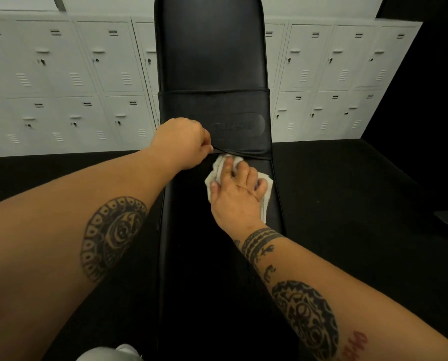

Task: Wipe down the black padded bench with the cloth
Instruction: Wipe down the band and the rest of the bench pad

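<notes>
Bench (pixel 209 61) runs long, straight away from me. My right hand (pixel 237 196) presses cloth (pixel 219 166) flat, just below flap (pixel 215 108); left hand (pixel 183 142) pinches flap edge up.

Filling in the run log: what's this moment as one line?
phase: wiping | right hand: presses cloth on bench just below band | left hand: pinches band's lower edge
</notes>
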A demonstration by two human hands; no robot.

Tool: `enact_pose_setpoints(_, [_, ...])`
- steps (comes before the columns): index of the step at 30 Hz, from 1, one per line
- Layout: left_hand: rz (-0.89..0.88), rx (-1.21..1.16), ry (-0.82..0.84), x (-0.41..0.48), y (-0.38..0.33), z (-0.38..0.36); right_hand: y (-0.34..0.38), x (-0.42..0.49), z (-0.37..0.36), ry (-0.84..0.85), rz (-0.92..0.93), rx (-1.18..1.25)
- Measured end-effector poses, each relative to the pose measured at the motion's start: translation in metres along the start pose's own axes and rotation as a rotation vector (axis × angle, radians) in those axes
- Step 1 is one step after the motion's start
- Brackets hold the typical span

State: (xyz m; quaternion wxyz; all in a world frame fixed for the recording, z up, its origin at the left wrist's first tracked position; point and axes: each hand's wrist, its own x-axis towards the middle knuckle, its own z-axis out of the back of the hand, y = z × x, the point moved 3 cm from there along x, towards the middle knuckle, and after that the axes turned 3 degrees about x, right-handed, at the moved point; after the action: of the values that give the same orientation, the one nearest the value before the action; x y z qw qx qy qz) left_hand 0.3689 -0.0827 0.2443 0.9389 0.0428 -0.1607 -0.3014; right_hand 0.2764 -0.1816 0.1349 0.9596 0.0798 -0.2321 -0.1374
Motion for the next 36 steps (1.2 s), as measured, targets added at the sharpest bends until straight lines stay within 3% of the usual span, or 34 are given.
enact_pose_setpoints(3, [0.011,-0.054,0.016,0.003,0.002,0.003,0.037,-0.007,-0.008,0.043,0.234,-0.023])
enact_pose_setpoints(8, [0.049,-0.152,0.063,0.011,0.006,0.005,0.068,-0.010,-0.012,0.097,0.277,-0.024])
enact_pose_setpoints(13, [0.092,-0.199,0.051,0.012,0.009,0.002,0.014,0.011,-0.001,0.054,0.020,0.018])
enact_pose_setpoints(24, [0.114,-0.289,0.003,-0.002,0.003,-0.012,-0.058,0.003,0.025,0.125,-0.165,-0.074])
enact_pose_setpoints(28, [0.149,-0.327,0.008,0.000,0.004,-0.006,-0.045,0.001,0.029,0.131,-0.244,-0.048])
enact_pose_setpoints(32, [0.173,-0.420,0.025,0.005,0.012,-0.009,-0.008,0.019,0.014,0.059,-0.420,0.138])
enact_pose_setpoints(36, [0.136,-0.471,0.002,0.008,0.018,-0.015,0.021,0.035,0.008,0.016,-0.399,0.170])
